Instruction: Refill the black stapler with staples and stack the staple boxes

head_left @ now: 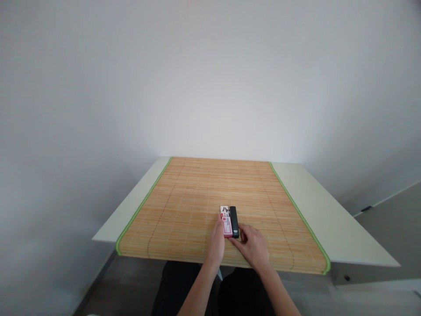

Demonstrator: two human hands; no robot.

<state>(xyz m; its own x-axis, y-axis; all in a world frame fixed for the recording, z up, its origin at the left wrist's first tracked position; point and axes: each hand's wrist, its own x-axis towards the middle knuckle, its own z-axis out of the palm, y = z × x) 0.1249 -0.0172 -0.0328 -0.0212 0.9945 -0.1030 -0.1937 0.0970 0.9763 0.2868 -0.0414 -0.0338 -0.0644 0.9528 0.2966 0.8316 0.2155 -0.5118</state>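
A small white and red printed box (227, 225) lies on the bamboo mat (197, 188), close to its front edge. Right beside it, lengthwise, is a black stapler (234, 221). My left hand (216, 241) rests along the box's left side, its fingers stretched out and touching the box. At the stapler's near right corner is my right hand (252, 246). Its thumb reaches across the near end and a bent finger presses the right side. The undersides of both things are hidden.
The mat has green edging (297, 210) and covers the middle of a white table (329, 210). A plain wall (210, 87) stands behind the table. My dark-clothed legs (245, 292) are under the front edge. A grey panel (394, 219) is at the right.
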